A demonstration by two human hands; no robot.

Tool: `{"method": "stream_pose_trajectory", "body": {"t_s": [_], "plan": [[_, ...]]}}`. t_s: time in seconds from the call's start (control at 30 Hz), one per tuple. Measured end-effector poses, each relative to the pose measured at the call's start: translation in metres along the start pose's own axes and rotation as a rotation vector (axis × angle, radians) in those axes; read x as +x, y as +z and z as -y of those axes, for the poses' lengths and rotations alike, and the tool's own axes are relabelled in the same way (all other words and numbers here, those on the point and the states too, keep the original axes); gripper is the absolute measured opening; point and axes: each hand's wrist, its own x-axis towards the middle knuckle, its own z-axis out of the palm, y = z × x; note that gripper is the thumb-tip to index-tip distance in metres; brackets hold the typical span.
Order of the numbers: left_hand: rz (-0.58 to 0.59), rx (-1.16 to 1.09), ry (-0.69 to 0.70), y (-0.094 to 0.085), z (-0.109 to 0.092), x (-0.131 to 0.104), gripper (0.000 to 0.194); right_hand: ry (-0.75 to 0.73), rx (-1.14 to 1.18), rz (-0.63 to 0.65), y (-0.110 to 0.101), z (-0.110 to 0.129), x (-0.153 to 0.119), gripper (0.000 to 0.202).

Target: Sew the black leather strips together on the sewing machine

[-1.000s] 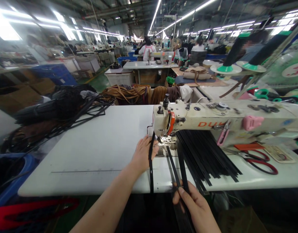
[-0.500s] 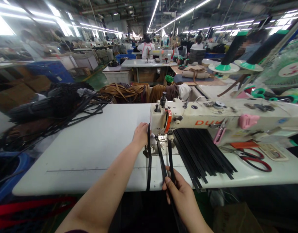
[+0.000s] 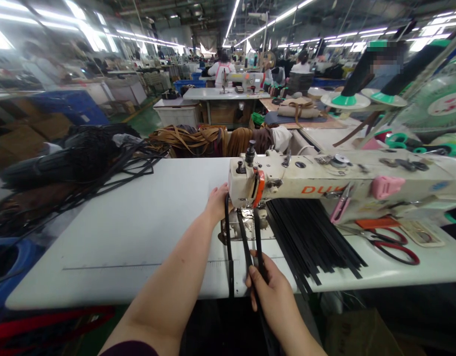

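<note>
My right hand (image 3: pixel 270 289) is closed around narrow black straps (image 3: pixel 246 247), thumb on top, at the table's front edge. Two lengths run from it up to the presser foot (image 3: pixel 248 213) of a white sewing machine (image 3: pixel 287 178). My left hand (image 3: pixel 216 206) reaches to the left side of the machine head; its fingers are mostly hidden there. In front of it, another black strap length (image 3: pixel 229 247) curves down from beside the head and hangs to the front edge. Whether the left fingers grip it cannot be seen.
Many black straps (image 3: pixel 317 242) lie right of the needle area under the machine arm. Red-handled scissors (image 3: pixel 394 247) and pink thread snips (image 3: pixel 341 205) are farther right. A black strap bundle (image 3: pixel 75 158) lies left of the white table (image 3: pixel 139 222); brown straps (image 3: pixel 191 138) are behind it.
The view has shifted slightly. Both hands keep nearly the same places at the machine, and the right hand still holds the straps.
</note>
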Motion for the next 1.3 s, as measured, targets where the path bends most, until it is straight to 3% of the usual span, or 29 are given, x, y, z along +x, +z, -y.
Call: {"method": "stream_pose_trajectory", "body": {"t_s": [0.37, 0.97, 1.07, 1.2, 1.3], "plan": [[-0.078, -0.002, -0.022, 0.002, -0.003, -0.002, 0.017, 0.021, 0.017, -0.021, 0.002, 0.007, 0.0, 0.062], [-0.077, -0.12, -0.051, -0.007, -0.013, -0.004, 0.023, -0.002, -0.001, -0.013, 0.0, 0.001, 0.006, 0.059], [-0.069, -0.149, -0.051, -0.011, -0.019, -0.014, 0.017, -0.009, 0.0, -0.011, -0.001, 0.003, 0.005, 0.061], [-0.073, -0.086, -0.134, -0.013, -0.032, -0.044, 0.005, 0.0, 0.01, -0.016, -0.002, 0.004, 0.005, 0.063], [-0.039, -0.077, -0.068, -0.015, -0.045, -0.073, 0.012, 0.001, 0.019, -0.018, -0.002, 0.005, 0.006, 0.063]]}}
